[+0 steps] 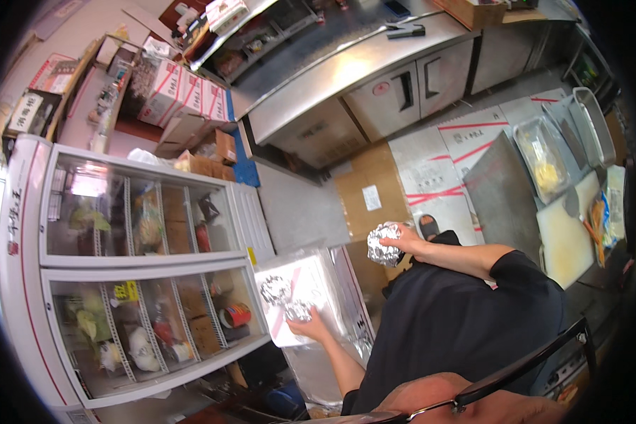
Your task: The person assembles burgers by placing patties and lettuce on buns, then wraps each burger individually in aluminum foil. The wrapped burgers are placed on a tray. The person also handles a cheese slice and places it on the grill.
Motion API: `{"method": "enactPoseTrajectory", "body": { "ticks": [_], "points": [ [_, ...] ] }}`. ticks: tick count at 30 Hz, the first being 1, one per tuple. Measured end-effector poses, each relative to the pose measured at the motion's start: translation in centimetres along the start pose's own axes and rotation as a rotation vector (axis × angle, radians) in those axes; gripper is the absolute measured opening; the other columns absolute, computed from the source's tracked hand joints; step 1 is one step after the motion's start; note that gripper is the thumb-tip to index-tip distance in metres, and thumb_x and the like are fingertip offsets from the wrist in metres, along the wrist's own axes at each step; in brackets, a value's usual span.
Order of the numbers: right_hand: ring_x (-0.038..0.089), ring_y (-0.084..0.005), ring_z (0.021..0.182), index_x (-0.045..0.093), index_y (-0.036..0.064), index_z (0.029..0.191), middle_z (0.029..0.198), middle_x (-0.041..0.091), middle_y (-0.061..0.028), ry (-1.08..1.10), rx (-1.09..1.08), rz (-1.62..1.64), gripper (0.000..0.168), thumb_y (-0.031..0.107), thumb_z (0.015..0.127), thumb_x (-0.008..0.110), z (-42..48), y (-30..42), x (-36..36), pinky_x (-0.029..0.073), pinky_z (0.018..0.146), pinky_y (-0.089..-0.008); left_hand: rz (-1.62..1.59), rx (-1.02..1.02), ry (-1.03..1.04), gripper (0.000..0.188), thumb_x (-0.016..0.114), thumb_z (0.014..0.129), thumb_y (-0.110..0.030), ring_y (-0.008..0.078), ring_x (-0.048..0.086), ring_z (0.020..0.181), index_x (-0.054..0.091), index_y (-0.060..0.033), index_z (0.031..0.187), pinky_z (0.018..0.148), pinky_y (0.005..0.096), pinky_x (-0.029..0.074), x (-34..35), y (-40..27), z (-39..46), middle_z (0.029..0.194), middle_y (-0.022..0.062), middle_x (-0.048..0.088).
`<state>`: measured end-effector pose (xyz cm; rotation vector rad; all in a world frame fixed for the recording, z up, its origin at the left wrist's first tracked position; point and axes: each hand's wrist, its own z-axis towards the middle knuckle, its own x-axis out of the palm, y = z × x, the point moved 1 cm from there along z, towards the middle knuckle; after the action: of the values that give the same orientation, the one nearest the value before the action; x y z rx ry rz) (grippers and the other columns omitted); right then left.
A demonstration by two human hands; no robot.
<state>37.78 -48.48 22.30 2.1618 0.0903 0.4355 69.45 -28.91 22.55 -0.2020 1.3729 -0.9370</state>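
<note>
My right hand grips a round bundle wrapped in crumpled aluminum foil, held out in front of my dark shirt. Lower and to the left, my left hand has its fingers around another foil-wrapped bundle over a white box top with red stripes. Beside that bundle, close to or touching it, a third foil bundle rests on the same white surface. What the foil wraps is hidden.
A glass-door refrigerator with food stands at left. A stainless-steel counter runs across the top. Flattened cardboard covers part of the floor. At right are a plastic tray of yellow food and a cutting board.
</note>
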Motion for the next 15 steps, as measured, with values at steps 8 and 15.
{"method": "enactPoseTrajectory", "body": {
  "ticks": [8,15],
  "points": [
    [0.053,-0.0171,0.104,0.043,0.0,0.121,0.112,0.057,-0.0106,0.053,0.073,-0.046,0.07,0.032,0.069,0.077,6.3,3.6,-3.3,0.043,0.089,-0.0304,0.186,-0.168,-0.118,0.091,0.079,0.059,-0.018,0.0439,0.036,0.112,0.027,0.0062,0.13,0.097,0.0482,0.032,1.1,-1.9,-0.4,0.12,0.0282,0.037],
    [0.061,-0.0195,0.091,0.044,0.001,0.119,0.109,0.059,-0.01,-0.085,0.234,0.2,0.05,0.018,0.078,0.069,10.5,3.1,-8.5,0.05,0.078,-0.0341,0.209,-0.205,-0.153,0.097,0.08,0.058,-0.017,0.0439,0.034,0.113,0.023,0.0043,0.133,0.098,0.0504,0.031,2.5,-0.7,-0.4,0.124,0.0275,0.03]
  ]
}}
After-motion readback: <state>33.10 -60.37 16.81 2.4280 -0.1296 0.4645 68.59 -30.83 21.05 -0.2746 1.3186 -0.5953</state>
